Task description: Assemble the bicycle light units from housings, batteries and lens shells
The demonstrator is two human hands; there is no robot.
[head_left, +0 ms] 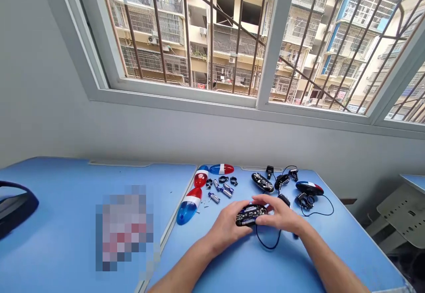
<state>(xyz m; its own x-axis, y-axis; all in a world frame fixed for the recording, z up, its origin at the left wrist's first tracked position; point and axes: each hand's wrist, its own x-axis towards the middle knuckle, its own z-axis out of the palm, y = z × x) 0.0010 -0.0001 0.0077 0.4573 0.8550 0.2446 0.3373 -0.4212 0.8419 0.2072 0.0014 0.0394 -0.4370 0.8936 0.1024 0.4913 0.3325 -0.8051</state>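
Note:
Between my two hands is an opened black oval light housing (pixel 249 214), its inner parts and batteries facing up. My left hand (pixel 228 225) grips its left end with thumb and fingers. On the right end, my right hand (pixel 278 213) holds it too, fingers over the far edge and thumb near the front. A black cable (pixel 269 248) loops from the housing onto the table. Beyond my left hand lie several loose batteries (pixel 227 190), black ring clamps (pixel 223 179) and small screws (pixel 205 203).
Red, white and blue covers (pixel 190 205) lie at the left of this blue table (pixel 265 271). More opened black housings (pixel 262 182) and a covered light (pixel 309 188) with its cable sit behind right. A blurred item (pixel 124 226) and a dark curved object (pixel 15 209) are farther left.

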